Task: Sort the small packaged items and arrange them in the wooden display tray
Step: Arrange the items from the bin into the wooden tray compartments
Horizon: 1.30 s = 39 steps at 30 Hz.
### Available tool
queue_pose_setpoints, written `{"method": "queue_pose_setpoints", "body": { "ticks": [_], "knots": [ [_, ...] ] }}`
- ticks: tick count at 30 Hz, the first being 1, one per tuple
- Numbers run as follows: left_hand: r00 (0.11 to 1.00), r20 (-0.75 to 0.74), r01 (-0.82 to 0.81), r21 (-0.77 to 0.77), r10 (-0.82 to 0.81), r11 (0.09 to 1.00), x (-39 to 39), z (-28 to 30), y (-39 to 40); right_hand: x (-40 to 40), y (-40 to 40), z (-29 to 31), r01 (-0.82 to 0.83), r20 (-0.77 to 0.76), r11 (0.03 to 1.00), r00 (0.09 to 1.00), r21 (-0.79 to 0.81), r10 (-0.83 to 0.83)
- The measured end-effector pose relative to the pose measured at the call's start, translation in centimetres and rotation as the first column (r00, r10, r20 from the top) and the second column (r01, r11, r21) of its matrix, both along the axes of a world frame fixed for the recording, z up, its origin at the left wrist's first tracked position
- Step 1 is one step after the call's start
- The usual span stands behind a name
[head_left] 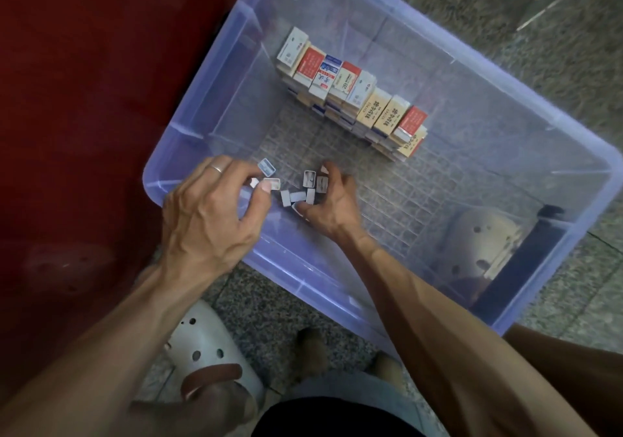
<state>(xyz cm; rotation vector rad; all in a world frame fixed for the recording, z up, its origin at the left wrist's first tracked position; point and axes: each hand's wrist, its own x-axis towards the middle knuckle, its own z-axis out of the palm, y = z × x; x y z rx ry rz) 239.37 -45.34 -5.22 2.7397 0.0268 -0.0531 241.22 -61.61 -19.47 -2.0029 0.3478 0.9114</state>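
Here the left hand pinches one small packaged item between thumb and fingertips, just above the near left corner of the clear plastic bin; a ring shows on one finger. A second small piece sits just beyond those fingertips, though whether it is held or lying on the floor of the bin cannot be told. The right hand reaches into the same corner with fingers curled around a cluster of small items, thumb low and index finger arched over them; several pieces stand between thumb and fingers, some touching each other. Further in, toward the far left wall of the bin, stacked packaged boxes form a slanted row, red, white, blue and tan faces up, several layers deep. The bin's floor is ribbed in a grid. Through its near right corner a white perforated clog shows. Outside the near edge, another white clog rests on speckled stone floor, and a dark red surface lies along the bin's left side.
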Motion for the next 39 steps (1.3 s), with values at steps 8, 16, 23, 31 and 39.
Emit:
{"method": "queue_pose_setpoints", "body": {
  "ticks": [8, 16, 23, 31, 39],
  "knots": [
    [0.998, -0.067, -0.010, 0.116, 0.018, 0.993, -0.1, -0.2, 1.8, 0.5, 3.6, -0.6, -0.446, 0.036, 0.895, 0.895, 0.013, 0.445],
    [0.998, -0.069, 0.017, 0.136, -0.008, 0.991, 0.3, -0.3, 1.7, 0.4, 4.4, -1.7, -0.269, -0.006, 0.952, 0.962, 0.145, 0.272],
    [0.998, -0.064, 0.021, 0.124, -0.013, 0.992, 0.3, -0.2, 1.7, -0.2, 4.6, -1.4, -0.252, -0.027, 0.966, 0.967, 0.054, 0.254],
    [0.998, -0.067, 0.029, 0.116, -0.021, 0.993, 0.3, -0.3, 1.7, -0.3, 3.5, -0.3, -0.256, 0.066, 0.966, 0.965, 0.036, 0.254],
    [0.998, -0.060, 0.030, 0.110, -0.023, 0.993, 0.3, -0.3, 1.7, 0.0, 2.2, 0.1, -0.574, 0.135, 0.817, 0.815, 0.054, 0.564]
  ]
}}
